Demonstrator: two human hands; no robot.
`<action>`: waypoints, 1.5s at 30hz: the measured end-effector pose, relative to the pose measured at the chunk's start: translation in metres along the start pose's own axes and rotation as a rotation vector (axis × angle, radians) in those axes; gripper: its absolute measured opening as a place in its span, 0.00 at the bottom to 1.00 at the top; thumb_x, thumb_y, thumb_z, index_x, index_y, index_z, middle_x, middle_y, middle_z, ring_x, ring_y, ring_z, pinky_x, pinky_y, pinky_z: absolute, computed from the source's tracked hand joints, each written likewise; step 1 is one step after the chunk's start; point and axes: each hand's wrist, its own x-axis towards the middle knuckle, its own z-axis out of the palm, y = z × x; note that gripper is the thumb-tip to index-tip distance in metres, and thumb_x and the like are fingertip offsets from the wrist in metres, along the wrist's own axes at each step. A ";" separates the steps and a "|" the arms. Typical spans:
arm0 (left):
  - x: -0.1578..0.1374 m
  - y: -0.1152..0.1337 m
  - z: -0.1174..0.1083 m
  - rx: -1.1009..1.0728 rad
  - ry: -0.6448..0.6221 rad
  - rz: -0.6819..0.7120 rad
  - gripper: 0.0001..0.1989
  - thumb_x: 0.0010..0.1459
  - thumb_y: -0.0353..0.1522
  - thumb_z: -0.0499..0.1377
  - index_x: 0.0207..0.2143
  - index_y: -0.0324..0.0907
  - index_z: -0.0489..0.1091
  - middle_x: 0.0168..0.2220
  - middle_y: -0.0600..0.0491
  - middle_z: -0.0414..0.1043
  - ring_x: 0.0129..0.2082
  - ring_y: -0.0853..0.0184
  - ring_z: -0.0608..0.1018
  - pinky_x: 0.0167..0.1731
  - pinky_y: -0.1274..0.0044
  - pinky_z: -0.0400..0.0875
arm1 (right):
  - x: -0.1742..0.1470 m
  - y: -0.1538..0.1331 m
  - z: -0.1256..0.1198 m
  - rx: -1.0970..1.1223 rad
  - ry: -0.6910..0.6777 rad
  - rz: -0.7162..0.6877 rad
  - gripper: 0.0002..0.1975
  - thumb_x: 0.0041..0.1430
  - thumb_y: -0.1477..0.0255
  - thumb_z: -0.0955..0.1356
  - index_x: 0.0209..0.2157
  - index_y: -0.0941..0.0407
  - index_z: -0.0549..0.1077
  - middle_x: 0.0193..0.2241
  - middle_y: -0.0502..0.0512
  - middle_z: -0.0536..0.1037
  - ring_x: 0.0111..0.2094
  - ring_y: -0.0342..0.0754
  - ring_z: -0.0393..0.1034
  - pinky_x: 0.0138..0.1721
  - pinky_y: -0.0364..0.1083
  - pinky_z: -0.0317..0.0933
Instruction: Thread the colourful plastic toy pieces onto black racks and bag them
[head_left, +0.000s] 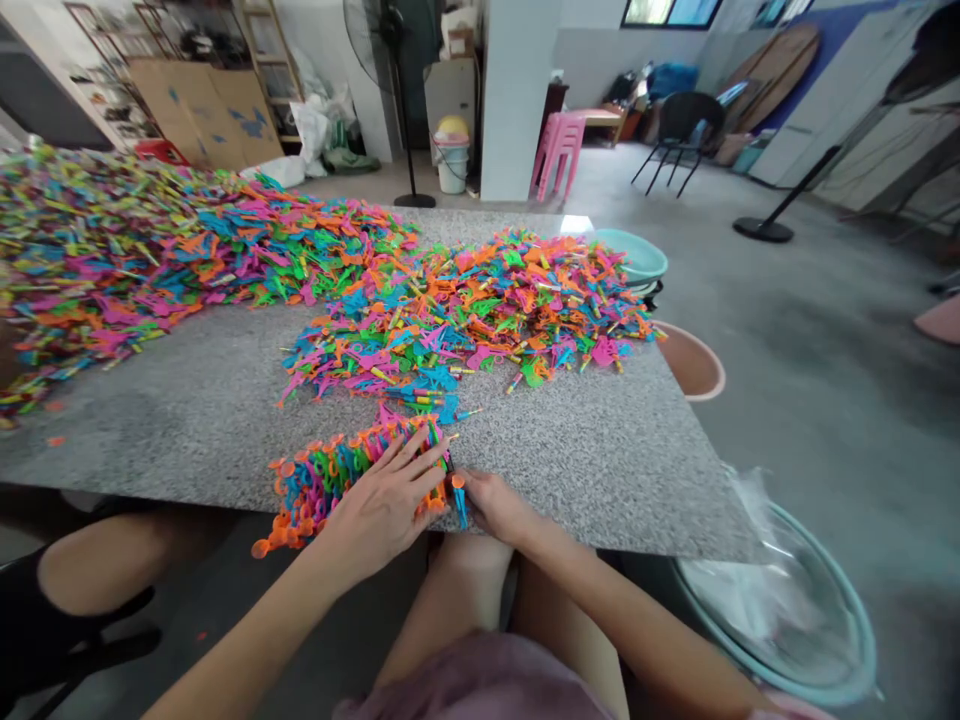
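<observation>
Beneath my left hand (386,490) lies a neatly lined-up block of small plastic pieces (322,480), in pink, green, blue and orange, with round orange ends along both sides. The fingers of that hand are stretched out flat across its right end. At that same end, by the table's front edge, my right hand (491,503) is closed, fingertips against a small blue plastic piece (460,508) with a round orange cup. Some of its fingers are hidden. Just beyond the block, loose pieces (424,395) with yellow-banded sticks lie on the table.
Big heaps of loose coloured pieces (480,300) spread over the speckled stone table (585,450), more (112,240) to the left. Basins (694,365) stand off the right edge, one with clear plastic bags (772,610). Another person's leg (112,565) is at left.
</observation>
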 end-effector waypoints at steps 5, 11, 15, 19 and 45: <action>0.000 0.002 0.002 0.009 0.020 0.004 0.16 0.65 0.33 0.54 0.54 0.40 0.67 0.65 0.45 0.59 0.69 0.54 0.52 0.65 0.57 0.55 | 0.004 0.005 -0.008 -0.072 -0.086 -0.094 0.10 0.56 0.83 0.64 0.39 0.58 0.69 0.31 0.54 0.76 0.31 0.46 0.71 0.33 0.42 0.61; 0.001 0.007 -0.002 0.019 -0.029 0.008 0.16 0.65 0.35 0.55 0.53 0.39 0.67 0.65 0.45 0.60 0.69 0.53 0.53 0.65 0.58 0.56 | 0.003 0.007 -0.012 -0.090 -0.110 -0.188 0.10 0.58 0.82 0.64 0.41 0.58 0.71 0.30 0.54 0.77 0.30 0.45 0.71 0.32 0.40 0.60; 0.002 0.007 -0.002 0.010 -0.064 0.027 0.16 0.65 0.36 0.57 0.52 0.38 0.68 0.65 0.45 0.59 0.69 0.52 0.52 0.65 0.58 0.55 | -0.001 0.008 -0.011 -0.081 -0.082 -0.229 0.08 0.58 0.82 0.65 0.39 0.59 0.71 0.29 0.55 0.77 0.30 0.45 0.71 0.33 0.41 0.61; 0.001 0.005 -0.002 -0.003 -0.066 0.062 0.15 0.65 0.37 0.58 0.50 0.39 0.68 0.66 0.45 0.58 0.69 0.52 0.50 0.65 0.59 0.54 | -0.004 0.007 -0.013 -0.080 -0.073 -0.236 0.07 0.60 0.81 0.64 0.39 0.59 0.70 0.30 0.56 0.77 0.31 0.47 0.71 0.34 0.42 0.62; 0.005 0.004 -0.002 0.004 -0.066 0.049 0.21 0.64 0.36 0.58 0.58 0.39 0.64 0.66 0.45 0.57 0.70 0.53 0.50 0.65 0.57 0.55 | -0.038 -0.005 0.026 0.602 0.484 0.375 0.08 0.55 0.69 0.68 0.37 0.56 0.69 0.31 0.55 0.78 0.29 0.46 0.73 0.31 0.44 0.66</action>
